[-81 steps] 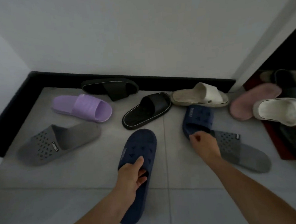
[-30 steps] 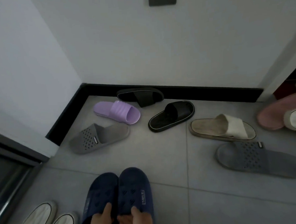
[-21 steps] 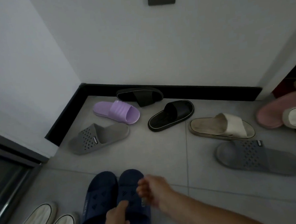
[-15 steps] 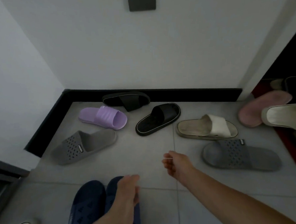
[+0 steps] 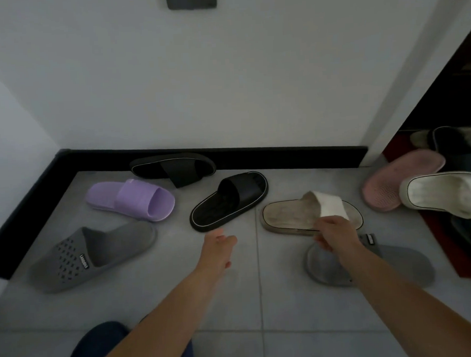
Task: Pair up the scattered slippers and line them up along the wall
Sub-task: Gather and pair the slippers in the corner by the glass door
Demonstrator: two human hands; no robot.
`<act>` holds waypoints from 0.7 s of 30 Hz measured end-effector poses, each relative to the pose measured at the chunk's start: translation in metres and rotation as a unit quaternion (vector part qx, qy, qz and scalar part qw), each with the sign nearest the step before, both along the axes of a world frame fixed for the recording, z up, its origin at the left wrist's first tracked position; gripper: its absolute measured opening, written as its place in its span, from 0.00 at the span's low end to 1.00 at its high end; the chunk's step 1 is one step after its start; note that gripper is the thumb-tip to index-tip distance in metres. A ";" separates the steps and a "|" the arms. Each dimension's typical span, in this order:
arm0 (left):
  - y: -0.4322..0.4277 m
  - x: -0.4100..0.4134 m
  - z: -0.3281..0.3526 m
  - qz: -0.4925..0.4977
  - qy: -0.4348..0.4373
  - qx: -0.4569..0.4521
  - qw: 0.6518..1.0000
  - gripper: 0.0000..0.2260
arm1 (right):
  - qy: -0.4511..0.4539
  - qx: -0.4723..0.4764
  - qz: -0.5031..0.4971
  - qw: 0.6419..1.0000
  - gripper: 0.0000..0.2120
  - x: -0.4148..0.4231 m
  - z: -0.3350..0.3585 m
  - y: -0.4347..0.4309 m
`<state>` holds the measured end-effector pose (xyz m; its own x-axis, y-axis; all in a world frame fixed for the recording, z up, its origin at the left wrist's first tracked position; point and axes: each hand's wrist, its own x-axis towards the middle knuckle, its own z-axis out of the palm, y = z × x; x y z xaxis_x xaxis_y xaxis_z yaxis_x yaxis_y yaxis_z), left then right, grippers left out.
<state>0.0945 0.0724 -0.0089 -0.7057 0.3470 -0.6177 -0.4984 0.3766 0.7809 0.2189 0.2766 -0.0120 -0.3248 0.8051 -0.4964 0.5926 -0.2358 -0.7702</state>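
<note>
One black slipper (image 5: 173, 168) hugs the baseboard (image 5: 282, 157); bare floor (image 5: 278, 293) lies open before it. Left grip (image 5: 217, 250) hangs released; right grip (image 5: 337, 234) pinches the cream slipper (image 5: 288, 213) at its near edge.

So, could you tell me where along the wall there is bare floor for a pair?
Bare floor runs along the baseboard from the wall-side black slipper to the door frame, behind the second black slipper and beige slipper. Tiles between the left grey slipper and left hand are free too. Crowded: around the purple slipper and by the pink slipper.
</note>
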 end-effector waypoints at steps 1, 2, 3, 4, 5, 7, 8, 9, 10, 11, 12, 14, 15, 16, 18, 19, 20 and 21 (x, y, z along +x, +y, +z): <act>0.001 -0.001 -0.003 -0.006 0.006 0.002 1.000 0.12 | -0.018 0.025 0.018 0.999 0.11 -0.001 -0.002 0.003; 0.002 -0.001 -0.009 -0.011 0.014 0.008 1.000 0.12 | -0.046 0.061 0.039 0.996 0.12 -0.002 -0.005 0.006; 0.002 -0.001 -0.013 -0.013 0.021 0.012 1.000 0.12 | -0.078 0.106 0.063 0.989 0.13 -0.001 -0.006 0.008; 0.002 -0.002 -0.018 -0.013 0.029 0.013 0.999 0.12 | -0.103 0.149 0.085 0.980 0.13 0.000 -0.007 0.010; 0.002 -0.003 -0.022 -0.010 0.036 0.009 0.999 0.12 | -0.116 0.184 0.100 0.971 0.13 0.003 -0.008 0.014; 0.004 -0.012 -0.029 0.003 0.057 -0.003 0.998 0.17 | -0.141 0.235 0.113 0.955 0.14 0.010 -0.008 0.023; 0.006 -0.018 -0.031 0.009 0.067 -0.009 0.998 0.20 | -0.162 0.254 0.113 0.947 0.14 0.015 -0.008 0.028; 0.010 -0.025 -0.033 0.012 0.084 -0.015 0.996 0.21 | -0.188 0.268 0.110 0.938 0.15 0.022 -0.009 0.032; 0.013 -0.033 -0.035 0.009 0.110 -0.023 0.994 0.21 | -0.212 0.275 0.105 0.932 0.15 0.029 -0.011 0.036; 0.014 -0.039 -0.036 0.010 0.142 -0.038 0.989 0.21 | -0.229 0.279 0.102 0.927 0.16 0.038 -0.013 0.039; 0.011 -0.046 -0.037 0.027 0.175 -0.058 0.983 0.19 | -0.241 0.278 0.101 0.924 0.16 0.045 -0.016 0.040; -0.005 -0.062 -0.045 0.096 0.204 -0.098 0.969 0.15 | -0.253 0.276 0.105 0.921 0.16 0.057 -0.020 0.040; -0.019 -0.070 -0.051 0.132 0.192 -0.119 0.965 0.16 | -0.253 0.278 0.109 0.920 0.16 0.060 -0.022 0.039; -0.035 -0.078 -0.056 0.147 0.182 -0.148 0.961 0.19 | -0.250 0.280 0.114 0.920 0.16 0.063 -0.023 0.039; -0.069 -0.090 -0.068 0.112 0.201 -0.200 0.953 0.18 | -0.239 0.281 0.124 0.921 0.16 0.063 -0.024 0.038; -0.083 -0.094 -0.069 0.095 0.221 -0.209 0.948 0.14 | -0.236 0.285 0.127 0.920 0.16 0.063 -0.024 0.039; -0.093 -0.097 -0.069 0.092 0.234 -0.214 0.944 0.09 | -0.236 0.288 0.130 0.919 0.16 0.063 -0.024 0.039; -0.102 -0.100 -0.066 0.094 0.242 -0.220 0.940 0.06 | -0.237 0.292 0.132 0.917 0.16 0.064 -0.026 0.040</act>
